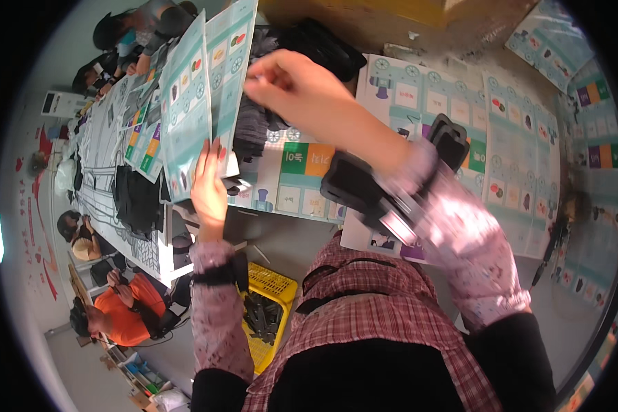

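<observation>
Left hand [208, 184] flat against the lower end of a tall stack of pale teal printed sheets [206, 89], fingers extended, thumb side pressed to the near face; it steadies the stack rather than closing round it. Right hand [296, 86] raised at the stack's upper right, fingers curled narrow, tips pinching at the edge of the top sheet or of the dark fabric pieces [254, 127] just behind it; cannot tell which. Stack stands nearly on end, long axis running from the left hand up and slightly right toward the top of the view, printed face turned left. Both wrists carry black strapped devices [364, 189] over pink patterned sleeves. Behind the stack, more teal sheets [460, 117] lie flat and overlapping across the table, filling it to the right edge. Near table edge runs just below the left hand; below it a yellow crate [271, 288] holding dark pieces sits on the floor beside the person's knees. Open room is scant on the tabletop; free space only in the air between the two hands. To the left a long table [103, 158] with dark bundles, other seated people along it, one in an orange shirt [127, 309].
</observation>
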`<action>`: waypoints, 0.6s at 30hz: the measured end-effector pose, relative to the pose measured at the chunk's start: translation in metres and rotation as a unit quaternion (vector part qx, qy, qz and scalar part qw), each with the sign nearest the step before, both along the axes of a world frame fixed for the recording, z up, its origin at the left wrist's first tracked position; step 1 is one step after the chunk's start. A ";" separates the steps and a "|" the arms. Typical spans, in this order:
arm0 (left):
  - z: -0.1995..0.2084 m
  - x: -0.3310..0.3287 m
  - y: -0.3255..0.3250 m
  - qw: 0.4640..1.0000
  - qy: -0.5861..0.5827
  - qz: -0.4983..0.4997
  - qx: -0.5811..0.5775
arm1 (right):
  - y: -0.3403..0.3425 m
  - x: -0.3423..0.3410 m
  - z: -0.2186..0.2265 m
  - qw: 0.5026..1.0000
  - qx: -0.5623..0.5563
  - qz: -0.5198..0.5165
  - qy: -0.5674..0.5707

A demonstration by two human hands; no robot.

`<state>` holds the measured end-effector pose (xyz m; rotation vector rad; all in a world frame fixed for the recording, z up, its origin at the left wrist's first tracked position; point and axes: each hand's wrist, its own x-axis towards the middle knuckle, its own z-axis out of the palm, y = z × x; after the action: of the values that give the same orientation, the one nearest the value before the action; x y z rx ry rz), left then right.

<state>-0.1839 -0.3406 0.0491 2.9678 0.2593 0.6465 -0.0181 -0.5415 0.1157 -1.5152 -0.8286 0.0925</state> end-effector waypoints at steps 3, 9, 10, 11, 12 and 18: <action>-0.038 0.004 0.030 0.945 -0.030 -0.050 -0.321 | -0.085 -0.073 0.067 0.886 0.168 0.347 0.258; -0.031 0.026 -0.018 0.995 0.037 -0.090 0.023 | -0.116 -0.096 0.099 0.803 0.287 0.486 0.194; -0.025 0.038 -0.037 0.994 0.019 -0.104 -0.001 | -0.116 -0.114 0.102 0.811 0.351 0.405 0.234; -0.031 0.046 -0.048 0.981 0.023 -0.123 -0.147 | -0.114 -0.125 0.103 0.804 0.414 0.327 0.273; -0.046 0.047 -0.057 0.947 0.029 -0.133 -0.292 | -0.109 -0.126 0.101 0.805 0.414 0.324 0.275; -0.219 0.120 -0.091 0.947 0.286 0.067 -0.132 | -0.081 -0.123 0.117 0.814 0.468 0.232 0.254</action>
<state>-0.0638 -0.4313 -0.1697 2.8112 0.5418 -0.2482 -0.1414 -0.6227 0.2329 -0.2954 -0.6276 0.3737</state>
